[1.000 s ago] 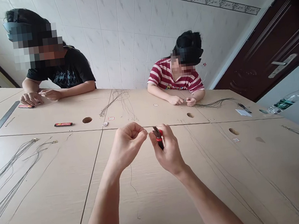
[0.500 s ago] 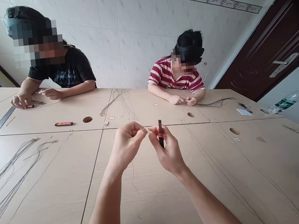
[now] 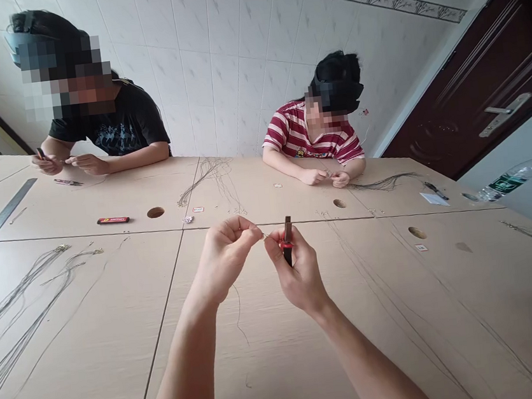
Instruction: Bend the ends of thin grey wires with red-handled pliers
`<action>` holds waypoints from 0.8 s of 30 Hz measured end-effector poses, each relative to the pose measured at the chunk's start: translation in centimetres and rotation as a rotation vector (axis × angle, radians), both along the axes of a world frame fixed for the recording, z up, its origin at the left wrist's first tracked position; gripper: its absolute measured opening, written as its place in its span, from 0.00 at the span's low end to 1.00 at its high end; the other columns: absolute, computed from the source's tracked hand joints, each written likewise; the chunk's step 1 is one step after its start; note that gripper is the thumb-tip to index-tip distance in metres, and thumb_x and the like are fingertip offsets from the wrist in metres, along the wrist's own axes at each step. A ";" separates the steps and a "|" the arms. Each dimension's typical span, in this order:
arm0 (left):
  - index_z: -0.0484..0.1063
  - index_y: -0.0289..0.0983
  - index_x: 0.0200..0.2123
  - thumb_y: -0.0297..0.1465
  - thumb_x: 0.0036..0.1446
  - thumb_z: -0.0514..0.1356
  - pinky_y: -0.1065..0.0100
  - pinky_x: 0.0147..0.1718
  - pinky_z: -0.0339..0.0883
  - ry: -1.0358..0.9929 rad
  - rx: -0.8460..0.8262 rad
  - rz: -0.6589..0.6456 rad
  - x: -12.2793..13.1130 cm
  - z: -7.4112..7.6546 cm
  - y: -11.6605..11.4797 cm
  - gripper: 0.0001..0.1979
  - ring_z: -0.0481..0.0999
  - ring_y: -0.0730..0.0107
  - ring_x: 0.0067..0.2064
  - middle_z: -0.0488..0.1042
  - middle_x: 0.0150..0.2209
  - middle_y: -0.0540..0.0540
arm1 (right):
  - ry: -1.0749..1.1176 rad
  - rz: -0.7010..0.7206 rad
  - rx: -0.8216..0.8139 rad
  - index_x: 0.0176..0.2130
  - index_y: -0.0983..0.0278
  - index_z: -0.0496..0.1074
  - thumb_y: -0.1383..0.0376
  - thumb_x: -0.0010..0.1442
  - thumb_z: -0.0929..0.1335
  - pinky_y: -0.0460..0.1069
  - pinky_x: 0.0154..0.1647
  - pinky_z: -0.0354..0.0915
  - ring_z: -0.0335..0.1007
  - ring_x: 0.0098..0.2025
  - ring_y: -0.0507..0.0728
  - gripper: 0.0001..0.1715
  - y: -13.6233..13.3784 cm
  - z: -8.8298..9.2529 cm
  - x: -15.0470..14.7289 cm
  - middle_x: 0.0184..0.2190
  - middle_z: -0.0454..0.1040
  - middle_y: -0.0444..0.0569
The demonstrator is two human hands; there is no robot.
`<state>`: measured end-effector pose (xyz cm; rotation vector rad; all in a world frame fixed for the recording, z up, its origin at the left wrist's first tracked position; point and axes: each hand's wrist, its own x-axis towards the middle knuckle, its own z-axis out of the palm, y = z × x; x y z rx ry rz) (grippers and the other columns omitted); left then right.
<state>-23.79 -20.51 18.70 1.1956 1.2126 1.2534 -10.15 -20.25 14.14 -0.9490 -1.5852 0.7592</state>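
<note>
My left hand (image 3: 231,255) is closed, thumb and forefinger pinching a tiny pale piece at the end of a thin dark cord (image 3: 239,314). The cord's tail hangs below this hand. My right hand (image 3: 299,272) is closed around a small tool (image 3: 287,248) with a red-and-black handle and a narrow metal head, seen edge-on and pointing up. Its thumb and forefinger also pinch close to the left fingertips, at the same tiny piece. What exactly lies between the fingertips is too small to make out. Both hands are above the table (image 3: 267,378).
Bundles of thin cords (image 3: 21,285) lie at left, more cords (image 3: 393,300) at right. Beyond my hands are a red-and-black stick-shaped object (image 3: 113,221), a metal ruler (image 3: 8,209) and table holes (image 3: 155,212). Two people work opposite. A plastic bottle (image 3: 516,178) lies far right.
The tool in my right hand has tilted slightly to the right; my left hand has hardly moved. The person at left has raised an object off the table.
</note>
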 end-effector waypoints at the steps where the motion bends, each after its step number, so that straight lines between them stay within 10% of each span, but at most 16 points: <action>1: 0.65 0.37 0.22 0.30 0.52 0.59 0.72 0.19 0.40 -0.004 -0.001 -0.010 0.0 0.0 0.0 0.09 0.46 0.79 0.21 0.50 0.17 0.58 | -0.010 0.001 0.000 0.35 0.61 0.63 0.61 0.66 0.64 0.47 0.31 0.59 0.62 0.29 0.51 0.07 0.0 0.0 0.1 0.29 0.66 0.43; 24: 0.69 0.36 0.24 0.29 0.52 0.58 0.73 0.20 0.46 0.079 0.069 -0.158 -0.8 0.2 -0.5 0.05 0.51 0.79 0.22 0.60 0.21 0.55 | -0.403 0.029 0.363 0.35 0.59 0.62 0.71 0.64 0.62 0.51 0.37 0.59 0.58 0.33 0.55 0.07 0.6 2.9 2.6 0.29 0.65 0.44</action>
